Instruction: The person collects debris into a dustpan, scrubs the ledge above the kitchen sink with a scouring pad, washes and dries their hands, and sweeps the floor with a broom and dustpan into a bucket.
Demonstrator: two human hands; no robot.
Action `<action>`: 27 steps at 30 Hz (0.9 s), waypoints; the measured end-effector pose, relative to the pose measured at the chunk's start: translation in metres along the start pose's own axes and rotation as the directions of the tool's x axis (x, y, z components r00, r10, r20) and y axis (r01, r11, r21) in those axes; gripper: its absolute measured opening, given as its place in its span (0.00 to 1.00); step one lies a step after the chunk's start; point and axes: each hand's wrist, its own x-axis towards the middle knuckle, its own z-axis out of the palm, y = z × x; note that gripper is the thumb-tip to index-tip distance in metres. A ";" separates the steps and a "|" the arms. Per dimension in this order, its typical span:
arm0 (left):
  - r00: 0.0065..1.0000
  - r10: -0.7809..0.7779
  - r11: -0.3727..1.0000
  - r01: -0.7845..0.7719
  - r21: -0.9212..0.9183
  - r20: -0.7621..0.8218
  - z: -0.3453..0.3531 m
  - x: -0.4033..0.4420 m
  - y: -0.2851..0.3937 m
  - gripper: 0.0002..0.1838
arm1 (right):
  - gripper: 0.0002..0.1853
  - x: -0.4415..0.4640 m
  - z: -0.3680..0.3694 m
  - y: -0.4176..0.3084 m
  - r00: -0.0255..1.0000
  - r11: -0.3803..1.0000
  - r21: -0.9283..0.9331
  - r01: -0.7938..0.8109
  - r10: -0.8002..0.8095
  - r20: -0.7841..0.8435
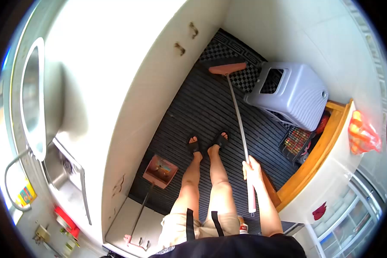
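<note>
My right hand (pixel 252 170) is closed around the upper part of a broom's (pixel 239 116) long silver handle, just above its pale pink grip end. The pink broom head with dark bristles rests on the patterned mat (pixel 241 79) at the far end of the floor. Left of my feet stands a pink long-handled dustpan (pixel 160 171) with some debris inside. Its dark handle runs back toward my side, apart from my right hand. My left hand is out of view.
A lavender plastic box (pixel 303 96) with a square opening stands at the right. Near it are a black basket (pixel 296 144) and a wooden table edge (pixel 316 155). White cabinets (pixel 146 112) with handles line the left, below a sink (pixel 58 165). Dark ribbed matting (pixel 180 112) covers the floor.
</note>
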 end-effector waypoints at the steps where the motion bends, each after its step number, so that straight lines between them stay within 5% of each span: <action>1: 1.000 -0.020 0.999 0.021 -0.024 0.018 -0.006 -0.002 -0.016 0.19 | 0.05 -0.004 0.005 -0.017 1.000 1.000 0.016 0.025 -0.026 0.009; 6: 0.960 -0.234 0.954 0.258 -0.156 0.154 -0.021 -0.027 -0.144 0.20 | 0.10 0.042 0.032 -0.086 0.960 0.959 -0.063 0.276 -0.278 -0.024; 8: 0.919 -0.336 0.904 0.376 -0.204 0.207 -0.019 -0.033 -0.188 0.20 | 0.21 0.082 0.048 -0.093 0.975 0.954 -0.242 0.178 -0.205 -0.089; 11: 0.890 -0.405 0.850 0.450 -0.274 0.207 -0.010 -0.017 -0.234 0.21 | 0.24 0.077 0.095 -0.080 0.974 0.914 -0.386 0.127 -0.189 -0.128; 14: 0.931 -0.357 0.852 0.357 -0.383 0.073 0.003 0.008 -0.271 0.20 | 0.25 0.015 0.134 -0.015 0.990 0.872 -0.483 0.073 -0.120 -0.068; 16: 0.965 -0.259 0.725 0.170 -0.668 -0.035 0.004 0.039 -0.296 0.09 | 0.28 -0.043 0.148 0.039 0.998 0.818 -0.573 0.054 -0.050 0.022; 17: 0.939 -0.299 0.612 0.054 -0.789 -0.168 0.008 0.050 -0.303 0.11 | 0.30 -0.072 0.150 0.063 0.995 0.763 -0.640 0.087 -0.041 0.087; 18: 0.867 -0.339 0.574 -0.117 -0.810 -0.365 0.013 0.059 -0.305 0.17 | 0.31 -0.104 0.155 0.063 0.989 0.565 -0.813 0.138 -0.029 0.148; 21: 0.833 -0.332 0.237 -0.381 -0.894 -0.443 -0.003 0.084 -0.330 0.29 | 0.28 -0.179 0.144 0.044 0.959 0.611 -0.786 0.094 0.156 0.236; 23: 0.792 -0.280 0.009 -0.564 -0.826 -0.543 -0.027 0.076 -0.317 0.39 | 0.26 -0.155 0.091 0.088 0.941 0.680 -0.706 0.198 0.070 0.331; 25: 0.729 -0.205 -0.018 -0.670 -0.742 -0.654 -0.049 0.035 -0.275 0.40 | 0.26 -0.183 0.063 0.052 0.937 0.768 -0.641 -0.006 0.229 0.265; 27: 0.647 -0.079 0.133 -0.747 -0.651 -0.759 -0.069 0.013 -0.244 0.41 | 0.25 -0.203 0.043 0.034 0.950 0.721 -0.692 0.034 0.191 0.246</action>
